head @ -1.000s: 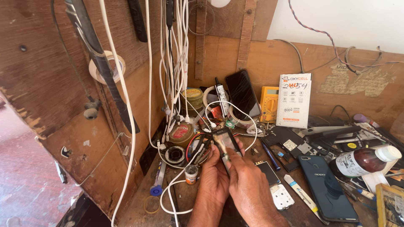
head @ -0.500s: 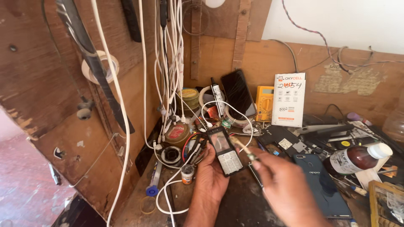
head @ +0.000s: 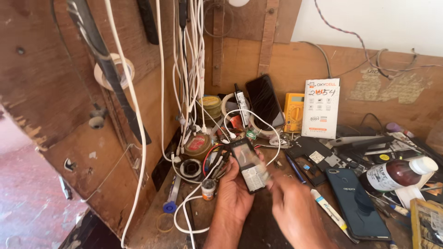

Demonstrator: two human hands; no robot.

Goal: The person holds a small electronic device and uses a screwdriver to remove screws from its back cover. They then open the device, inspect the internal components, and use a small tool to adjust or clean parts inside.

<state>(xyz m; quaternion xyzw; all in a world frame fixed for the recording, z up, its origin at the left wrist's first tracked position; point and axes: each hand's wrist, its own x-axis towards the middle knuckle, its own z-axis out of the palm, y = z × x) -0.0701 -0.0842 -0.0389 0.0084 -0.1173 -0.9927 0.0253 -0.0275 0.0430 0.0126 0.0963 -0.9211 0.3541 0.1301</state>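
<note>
White cables (head: 187, 92) crowd the left; a blue phone (head: 357, 203) blocks the right.

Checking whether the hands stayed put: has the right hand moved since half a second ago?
Yes. The right hand has swung left, away from the blue smartphone lying on the bench, back to the keypad phone held in the left hand.

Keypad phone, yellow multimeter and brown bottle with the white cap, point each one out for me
Keypad phone (head: 249, 165): head view, on its front face just above the keypad, held in the left hand (head: 233, 196).
Yellow multimeter (head: 293, 111): head view, on its yellow front below the display.
Brown bottle (head: 398, 174): head view, on its brown body beside the label.
</note>
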